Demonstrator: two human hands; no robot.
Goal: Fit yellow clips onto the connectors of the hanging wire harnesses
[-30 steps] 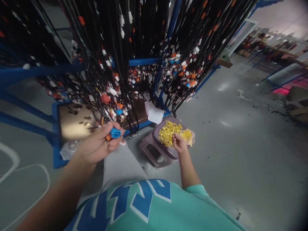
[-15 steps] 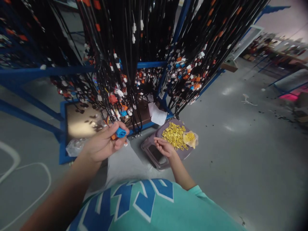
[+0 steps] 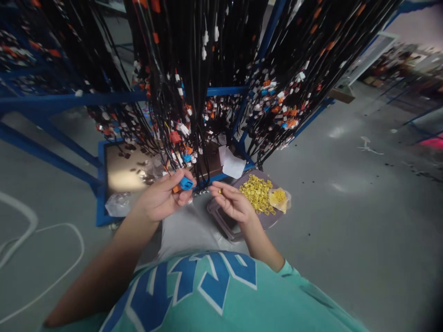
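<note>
My left hand (image 3: 164, 196) is closed around a blue plug connector (image 3: 186, 184), whose open face points to the right. An orange connector (image 3: 176, 188) shows beside it in the same fingers. To the right, my right hand (image 3: 233, 200) pinches a small yellow piece (image 3: 220, 191) at its fingertips, partly hidden by them. A short gap separates the two hands. Many loose yellow pieces (image 3: 254, 191) lie on the purplish-grey plastic stool or lid (image 3: 268, 221) just beyond my right hand.
Black cable bundles (image 3: 188, 69) with white, orange and blue connectors hang from a blue metal frame (image 3: 114, 97) ahead. A small bag of yellow pieces (image 3: 279, 199) lies at the stool's right. White paper (image 3: 233, 166) and a clear plastic bag (image 3: 117, 204) rest on the frame's base.
My right hand has moved left, away from the yellow heap and towards the blue connector, with a yellow piece now visible at its fingertips. My left hand still holds the connectors.
</note>
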